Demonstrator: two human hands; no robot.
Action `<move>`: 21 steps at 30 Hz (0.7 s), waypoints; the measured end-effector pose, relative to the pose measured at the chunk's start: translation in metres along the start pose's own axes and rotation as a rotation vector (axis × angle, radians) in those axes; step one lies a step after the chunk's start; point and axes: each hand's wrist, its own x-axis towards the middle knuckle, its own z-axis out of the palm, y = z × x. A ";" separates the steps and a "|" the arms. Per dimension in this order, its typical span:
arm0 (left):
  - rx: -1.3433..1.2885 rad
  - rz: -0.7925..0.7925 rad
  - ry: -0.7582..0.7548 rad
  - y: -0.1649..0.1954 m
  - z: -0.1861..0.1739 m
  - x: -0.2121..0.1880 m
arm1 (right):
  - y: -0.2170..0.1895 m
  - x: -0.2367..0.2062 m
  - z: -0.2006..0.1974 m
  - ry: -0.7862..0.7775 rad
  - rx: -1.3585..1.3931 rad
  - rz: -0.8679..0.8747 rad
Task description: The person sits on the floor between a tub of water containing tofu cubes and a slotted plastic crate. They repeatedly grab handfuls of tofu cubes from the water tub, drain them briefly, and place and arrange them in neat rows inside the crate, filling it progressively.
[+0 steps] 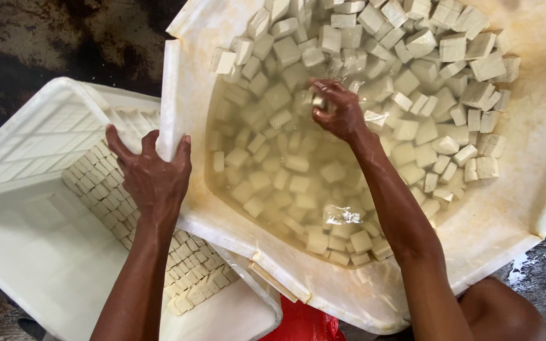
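Dozens of pale, blocky tofu cubes [323, 170] float and sink in cloudy, yellowish water inside a large white plastic tub [513, 208], its smooth walls stained tan and tilted so that the blocks at the far side are heaped dry above the waterline while those nearer lie submerged. The right hand [337, 108] reaches into the middle of the tub at the water's surface, fingers curled down and pinched around a single small cube, with more loose cubes touching it on every side; how firmly it grips cannot be told through the ripples. The left hand [153, 177] is clamped over the tub's near-left rim, thumb and fingers spread and hooked across the edge. Just beside and partly under that rim sits a second white crate [26, 240], rectangular, with a ribbed, gridded wall standing up at its left side. Within it, small cream-coloured cubes [178, 271] are packed tightly in neat, even rows, forming a flat layer that runs from beneath the left hand toward the crate's lower corner, while the rest of its floor shows bare plastic. A patch of red material [301, 322] shows below the tub's lower edge, and dark, wet, mottled ground [52, 38] lies around both containers.
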 end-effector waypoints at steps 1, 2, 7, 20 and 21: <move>0.001 -0.004 0.001 0.001 0.000 0.000 | -0.002 0.000 0.004 -0.045 -0.039 -0.143; 0.002 -0.004 0.004 0.001 -0.001 0.001 | -0.003 0.001 0.009 -0.050 -0.143 -0.183; -0.010 0.017 0.026 0.002 -0.001 0.002 | -0.001 -0.002 0.027 -0.064 -0.440 -0.259; -0.002 0.013 -0.008 -0.002 0.003 0.009 | -0.024 0.046 0.048 0.447 -0.020 0.086; -0.006 0.024 0.005 -0.002 0.002 0.008 | -0.024 0.051 0.055 0.414 -0.042 0.142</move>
